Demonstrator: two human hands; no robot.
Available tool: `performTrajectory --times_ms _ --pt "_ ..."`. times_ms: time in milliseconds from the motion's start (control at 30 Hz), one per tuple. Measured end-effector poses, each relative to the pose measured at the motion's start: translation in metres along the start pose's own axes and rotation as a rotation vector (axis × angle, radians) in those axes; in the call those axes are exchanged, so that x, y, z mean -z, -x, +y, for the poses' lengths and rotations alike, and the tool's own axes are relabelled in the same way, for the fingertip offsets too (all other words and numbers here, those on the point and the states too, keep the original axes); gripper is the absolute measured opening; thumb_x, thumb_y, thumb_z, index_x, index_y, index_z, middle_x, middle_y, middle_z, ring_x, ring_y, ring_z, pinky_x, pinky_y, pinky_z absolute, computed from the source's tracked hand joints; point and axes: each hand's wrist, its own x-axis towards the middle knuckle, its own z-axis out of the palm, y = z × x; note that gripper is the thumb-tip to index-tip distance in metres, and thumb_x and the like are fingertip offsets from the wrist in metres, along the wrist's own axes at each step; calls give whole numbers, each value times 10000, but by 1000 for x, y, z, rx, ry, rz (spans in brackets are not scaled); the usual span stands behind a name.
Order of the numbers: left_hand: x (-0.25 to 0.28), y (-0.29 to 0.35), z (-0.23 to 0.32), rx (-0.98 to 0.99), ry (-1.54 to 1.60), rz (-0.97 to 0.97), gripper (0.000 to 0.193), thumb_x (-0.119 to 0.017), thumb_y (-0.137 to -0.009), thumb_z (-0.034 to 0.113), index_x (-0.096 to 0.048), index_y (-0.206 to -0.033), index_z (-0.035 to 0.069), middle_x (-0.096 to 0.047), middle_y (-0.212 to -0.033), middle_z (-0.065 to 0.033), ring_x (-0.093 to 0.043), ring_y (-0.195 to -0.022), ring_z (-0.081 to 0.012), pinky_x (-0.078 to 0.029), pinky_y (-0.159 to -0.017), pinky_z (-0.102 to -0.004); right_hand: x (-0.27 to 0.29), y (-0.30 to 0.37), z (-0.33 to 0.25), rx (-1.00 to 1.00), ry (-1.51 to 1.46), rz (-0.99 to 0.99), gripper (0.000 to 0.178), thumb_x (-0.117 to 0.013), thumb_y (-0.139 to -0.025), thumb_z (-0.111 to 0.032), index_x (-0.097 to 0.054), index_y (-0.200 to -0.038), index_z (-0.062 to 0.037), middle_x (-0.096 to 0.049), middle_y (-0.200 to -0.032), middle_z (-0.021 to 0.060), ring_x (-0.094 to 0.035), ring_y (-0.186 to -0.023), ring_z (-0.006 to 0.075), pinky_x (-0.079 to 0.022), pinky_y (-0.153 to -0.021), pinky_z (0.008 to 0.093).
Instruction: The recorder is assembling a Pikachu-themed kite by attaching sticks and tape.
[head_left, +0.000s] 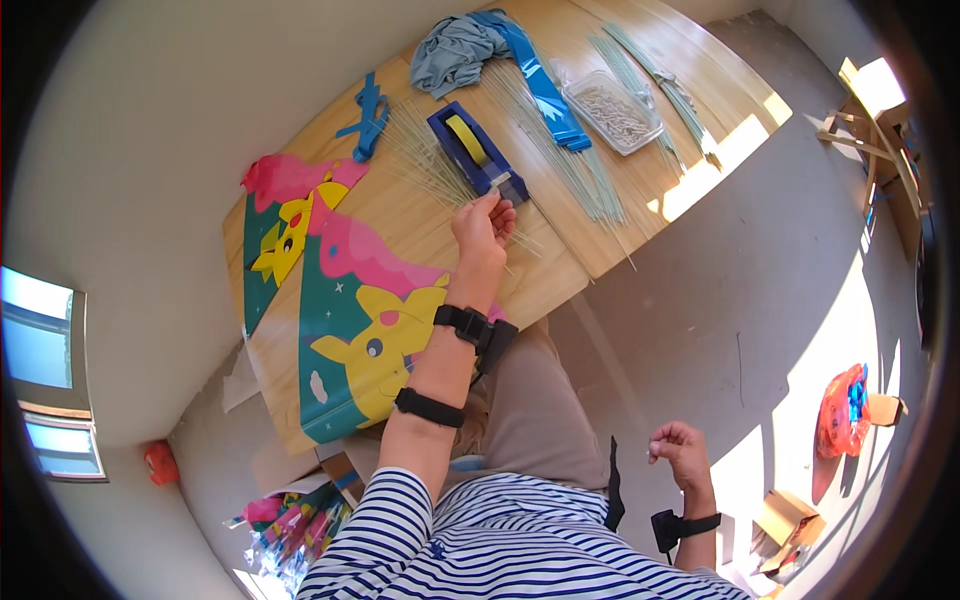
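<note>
- Risks dragging the blue tape dispenser across the wooden table, between two spreads of rods, by pulling one-handed with nothing bracing its base.
- Risks a twisted or self-stuck strip off the yellow tape roll in the dispenser, from too slack a fingertip hold.
- Could nick a fingertip on the dispenser's cutting end by pressing too close.
- Could scatter the thin pale rods just left of the dispenser with a sideways sweep.
- Could crease the front cartoon-printed sheet, nearer the body than the dispenser, by leaning on it.
- Stretches the left arm forward over that sheet's edge, with the left hand at the dispenser's near end, fingers curled, thumb and forefinger drawn together; cannot tell of any tape between them.
- Holds the right hand well apart from the dispenser, rightward and nearer the body, fingers loosely bent; cannot tell of anything gripped.
</note>
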Motion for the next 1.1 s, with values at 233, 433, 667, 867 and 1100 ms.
performTrajectory --times_ms 233,433,667,867,1100 --pt "-13 -3 -8 213 267 24 91 -707 -934 145 -650 -930 74 -672 -851 -45 -639 -765 -186 -520 -711 -353 1 -5 6 8 -2 -14 98 -656 -806 75 -649 -896 38 -663 -754 87 -647 -647 170 -545 -656 292" --pt "-20 -5 -10 212 253 115 98 -724 -924 145 -649 -911 83 -655 -826 -27 -609 -722 -169 -487 -699 -354 -2 -6 5 9 14 0 86 -651 -805 78 -648 -876 31 -657 -735 75 -639 -638 160 -538 -644 287" --pt "-16 1 -38 253 212 62 121 -749 -909 140 -637 -903 94 -643 -835 -44 -594 -727 -177 -504 -682 -349 10 -11 30 21 194 118 90 -622 -795 89 -642 -826 7 -639 -715 60 -625 -633 154 -529 -634 297" --pt "-9 55 -2 57 286 -345 104 -712 -923 55 -629 -980 81 -645 -869 -63 -633 -789 -195 -556 -711 -345 19 -5 33 64 107 165 109 -609 -797 95 -633 -850 3 -639 -738 48 -622 -657 145 -530 -651 292" --pt "39 137 72 -124 306 -632 150 -710 -929 53 -645 -1060 86 -651 -885 -71 -627 -803 -191 -539 -761 -344 6 -14 24 131 132 92 120 -615 -796 88 -633 -869 -6 -638 -750 47 -626 -687 149 -545 -664 298"
